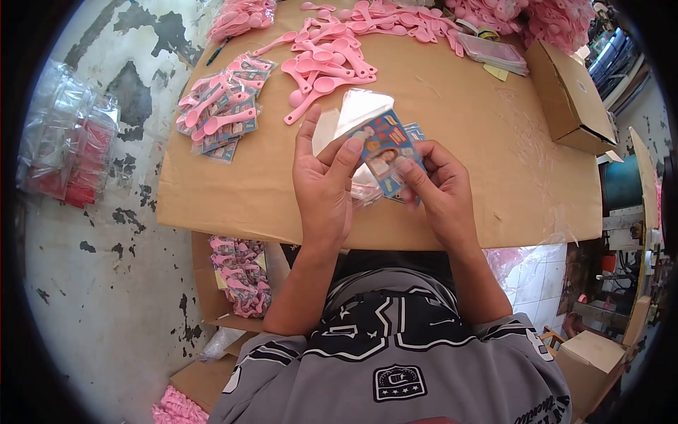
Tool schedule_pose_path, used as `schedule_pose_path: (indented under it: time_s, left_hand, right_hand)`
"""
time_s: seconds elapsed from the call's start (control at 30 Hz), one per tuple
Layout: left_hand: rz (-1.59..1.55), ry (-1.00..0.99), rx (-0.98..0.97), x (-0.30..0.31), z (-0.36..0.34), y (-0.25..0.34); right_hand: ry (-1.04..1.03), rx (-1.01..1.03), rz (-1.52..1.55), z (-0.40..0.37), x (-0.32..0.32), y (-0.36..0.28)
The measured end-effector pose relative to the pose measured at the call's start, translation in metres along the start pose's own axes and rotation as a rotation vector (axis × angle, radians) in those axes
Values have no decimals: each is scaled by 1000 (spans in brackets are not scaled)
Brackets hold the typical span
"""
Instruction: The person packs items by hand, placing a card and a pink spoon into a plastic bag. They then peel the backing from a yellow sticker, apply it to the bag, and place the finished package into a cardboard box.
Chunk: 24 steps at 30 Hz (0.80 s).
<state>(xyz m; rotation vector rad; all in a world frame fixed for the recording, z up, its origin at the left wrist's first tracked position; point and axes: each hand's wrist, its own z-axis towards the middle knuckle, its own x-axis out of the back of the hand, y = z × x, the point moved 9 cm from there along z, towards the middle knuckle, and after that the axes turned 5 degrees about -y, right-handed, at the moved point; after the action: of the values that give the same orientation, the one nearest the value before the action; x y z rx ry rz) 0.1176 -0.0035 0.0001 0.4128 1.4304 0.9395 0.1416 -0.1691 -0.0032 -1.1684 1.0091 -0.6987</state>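
A blue printed card (pixel 387 157) is held up at a slant over the table, between my two hands. My left hand (pixel 326 177) pinches its left edge with the thumb in front, index finger pointing up. My right hand (pixel 441 187) grips the card's lower right part between thumb and fingers. Behind it lie clear plastic sleeves (pixel 366 106), partly covered by the card and my hands. More blue cards (pixel 415 131) show just beyond my right fingers. Pink plastic spoons (pixel 332 67) lie in a loose pile beyond my left hand.
At the left sit several bagged spoons with cards (pixel 224 106). A cardboard box (pixel 572 95) and a stack of clear sleeves (pixel 494 53) stand at the right and back. Below the table edge, an open carton (pixel 205 272) holds packed spoons. Brown paper covers the table (pixel 508 169).
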Motion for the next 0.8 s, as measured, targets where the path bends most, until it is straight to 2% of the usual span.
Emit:
schedule_pose_path:
  time_s: [0.13, 0.4, 0.5, 0.7, 0.8]
  left_hand:
    - [27, -11, 15, -4, -3, -3]
    - [58, -101, 133, -23, -12, -22]
    - [96, -135, 82, -29, -13, -20]
    - [-1, -43, 38, -21, -8, -12]
    - [-73, -168, 144, -21, -8, -19]
  right_hand:
    - [58, 28, 105, -2, 6, 3]
    - [118, 103, 65, -4, 18, 1]
    - [124, 127, 52, -3, 16, 2]
    - [175, 123, 111, -9, 17, 0]
    - [166, 74, 88, -9, 15, -3]
